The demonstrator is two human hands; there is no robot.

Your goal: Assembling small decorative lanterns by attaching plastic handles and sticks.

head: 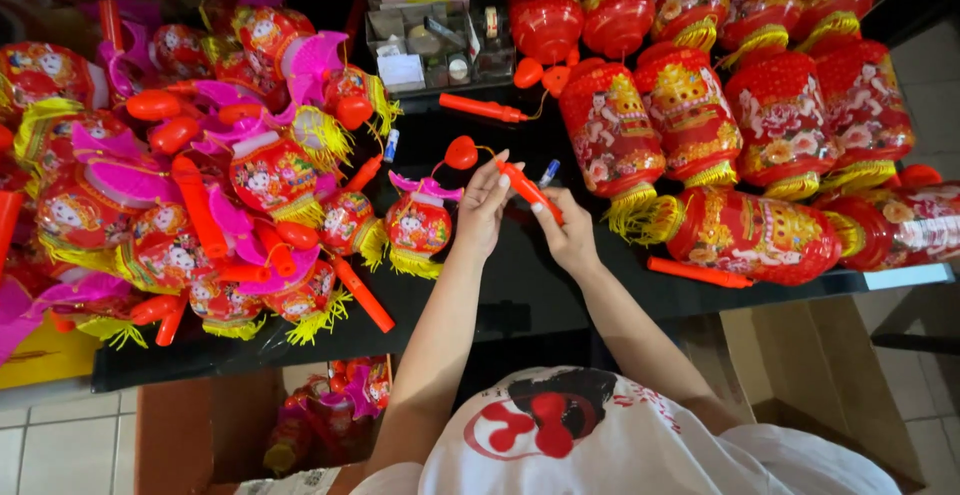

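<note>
The slim red plastic handle stick (pixel 527 187) is gripped between the fingers of the left hand (pixel 482 207) and right hand (pixel 567 232), above the black tabletop (pixel 520 285). Its thin cord to the red heart-shaped bulb (pixel 461 153) could be snagged on the small red paper lantern (pixel 418 225) just left of the stick.

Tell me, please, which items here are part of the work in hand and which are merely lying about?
In hand:
left hand
right hand
red lantern handle stick
small lantern

Lying about:
organiser tray
blue pen
large lanterns
cardboard box
</note>
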